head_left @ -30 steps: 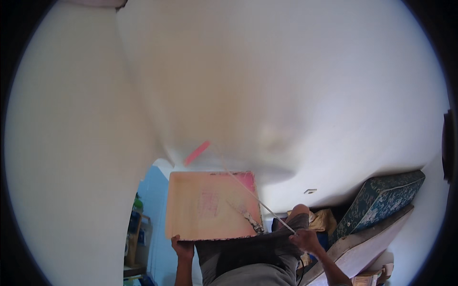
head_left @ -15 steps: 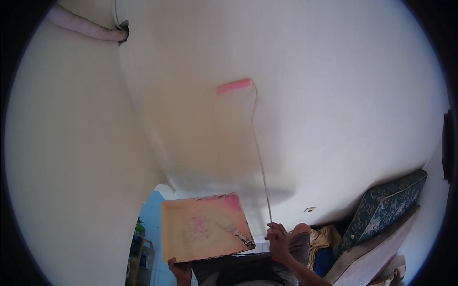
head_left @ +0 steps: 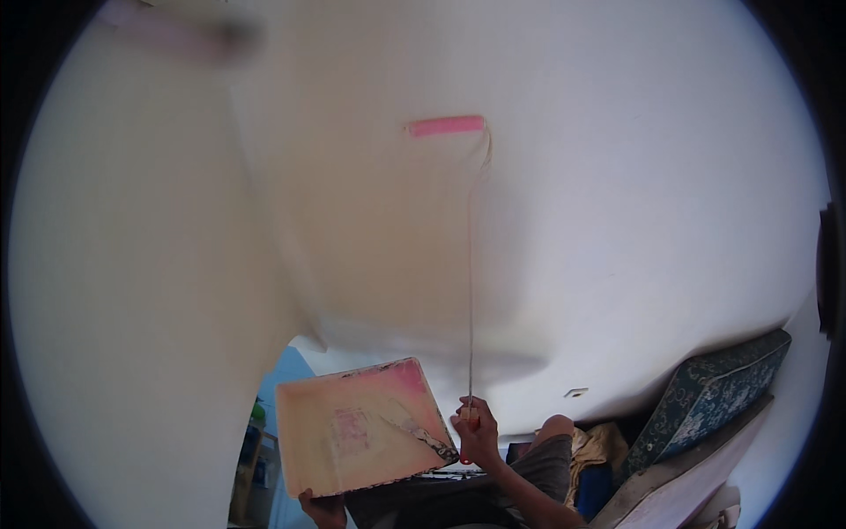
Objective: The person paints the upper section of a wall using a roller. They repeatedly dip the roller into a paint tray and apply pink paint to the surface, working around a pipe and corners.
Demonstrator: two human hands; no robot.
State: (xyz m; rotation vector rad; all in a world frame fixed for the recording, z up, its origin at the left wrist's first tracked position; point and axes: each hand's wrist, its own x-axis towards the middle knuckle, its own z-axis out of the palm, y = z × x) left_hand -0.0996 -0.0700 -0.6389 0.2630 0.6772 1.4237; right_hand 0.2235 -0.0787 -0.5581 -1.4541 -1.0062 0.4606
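Note:
My right hand (head_left: 477, 434) is wrapped round the handle of a paint roller (head_left: 448, 126). Its long thin rod rises from my fist, and the pink roller head lies against the wall (head_left: 388, 238), high up and nearly level. Low on the left, my left hand (head_left: 321, 509) grips the near edge of a paint tray (head_left: 304, 436). The tray is tilted, coated with cream paint, with pink smears in its middle and far right corner. A paint-stained brush (head_left: 427, 438) rests inside it, toward the right edge.
At the right, a dark green floral mattress (head_left: 705, 406) leans by the wall with a pale board (head_left: 687, 467). Tan and blue cloth (head_left: 599, 458) is heaped beside them. A wall socket (head_left: 576, 392) sits low. A shelf (head_left: 250, 480) stands left, and a blurred pipe (head_left: 176, 35) crosses upper left.
The roller head has moved up and a little right on the wall, turning more level. My right hand has shifted left and slightly up. The tray sits slightly further left and lower.

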